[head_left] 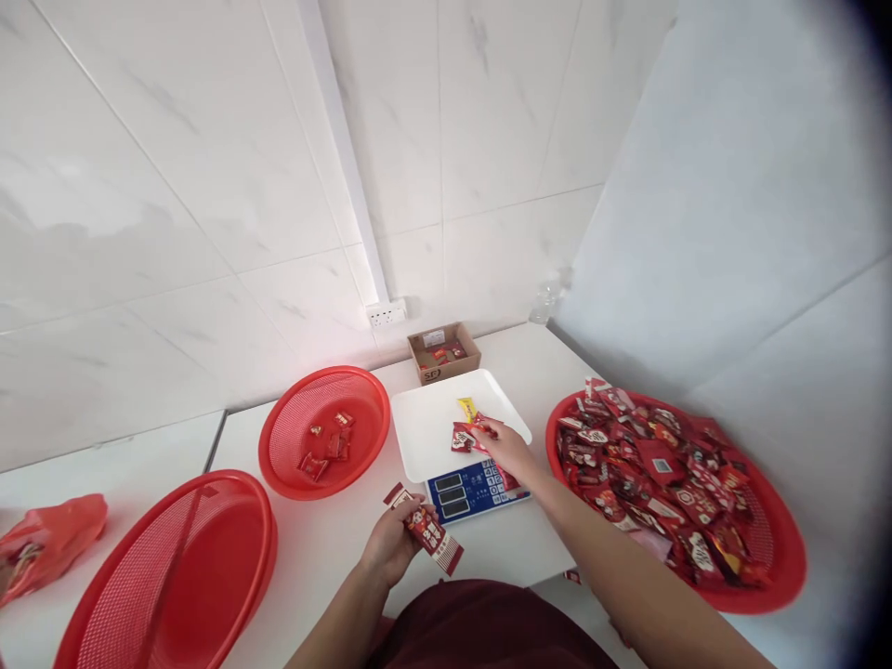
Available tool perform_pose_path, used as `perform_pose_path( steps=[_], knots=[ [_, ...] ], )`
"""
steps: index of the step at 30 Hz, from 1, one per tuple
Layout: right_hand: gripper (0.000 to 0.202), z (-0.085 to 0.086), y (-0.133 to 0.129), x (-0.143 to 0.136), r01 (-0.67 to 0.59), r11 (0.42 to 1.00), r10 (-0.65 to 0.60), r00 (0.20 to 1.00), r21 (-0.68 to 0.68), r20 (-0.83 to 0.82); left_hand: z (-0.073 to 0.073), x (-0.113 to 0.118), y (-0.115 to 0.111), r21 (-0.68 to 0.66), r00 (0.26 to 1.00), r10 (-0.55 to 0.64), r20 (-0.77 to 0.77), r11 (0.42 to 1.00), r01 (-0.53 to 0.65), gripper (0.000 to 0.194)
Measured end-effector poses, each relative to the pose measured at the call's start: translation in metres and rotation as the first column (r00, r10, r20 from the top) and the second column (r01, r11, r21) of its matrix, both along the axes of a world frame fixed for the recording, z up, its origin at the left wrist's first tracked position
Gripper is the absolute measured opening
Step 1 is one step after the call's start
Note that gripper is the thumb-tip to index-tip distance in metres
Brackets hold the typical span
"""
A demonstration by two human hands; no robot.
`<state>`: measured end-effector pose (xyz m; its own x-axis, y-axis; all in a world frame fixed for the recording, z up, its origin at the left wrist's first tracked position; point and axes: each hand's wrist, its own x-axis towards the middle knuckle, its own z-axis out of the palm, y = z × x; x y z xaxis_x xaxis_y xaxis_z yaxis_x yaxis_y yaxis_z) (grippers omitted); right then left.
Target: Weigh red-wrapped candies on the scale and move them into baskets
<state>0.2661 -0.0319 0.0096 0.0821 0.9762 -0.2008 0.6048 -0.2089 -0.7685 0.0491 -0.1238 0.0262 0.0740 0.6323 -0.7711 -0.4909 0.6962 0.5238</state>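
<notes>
My left hand is closed on a flat red-and-white printed packet in front of the scale. Over the white weighing tray, my right hand has its fingers pinched on a red-wrapped candy. A yellow-wrapped candy lies on the tray just beyond the fingertips. Beside them, a dark red candy with white lettering also rests there. The blue scale panel with its displays and keys faces me, partly covered at the right by my forearm and a red wrapper.
A red basket heaped with wrapped candies stands at the right. Left of the scale is a red basket with several candies, and nearer, another red basket. A small cardboard box sits behind the tray. A red plastic bag lies far left.
</notes>
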Motion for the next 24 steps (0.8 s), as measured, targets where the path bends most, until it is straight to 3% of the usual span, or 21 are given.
perform_pose_path(
  steps=[4,12,16,20,24],
  knots=[
    [0.038,-0.002,0.022,-0.02,-0.039,0.999,0.039,0.999,-0.001,0.027,0.001,-0.011,-0.002,0.022,0.999,0.042,0.003,0.999,-0.042,0.003],
    [0.037,-0.002,0.034,-0.01,-0.031,0.999,0.032,0.998,0.012,-0.052,-0.005,-0.019,-0.004,-0.011,0.998,0.063,-0.005,0.998,-0.063,0.003],
    [0.043,0.001,0.035,-0.006,0.05,0.998,-0.048,0.996,0.025,-0.076,-0.002,-0.018,-0.003,-0.01,0.998,0.057,-0.004,0.998,-0.058,0.003],
    [0.038,-0.001,0.012,0.007,0.111,0.994,-0.111,0.982,-0.011,-0.15,-0.002,-0.018,-0.002,0.023,0.999,0.035,-0.011,0.999,-0.035,0.006],
    [0.042,-0.012,-0.042,0.018,0.078,0.988,-0.115,0.947,-0.134,-0.301,-0.006,-0.014,-0.001,0.082,1.0,0.01,-0.023,0.997,-0.008,0.008]
  ],
)
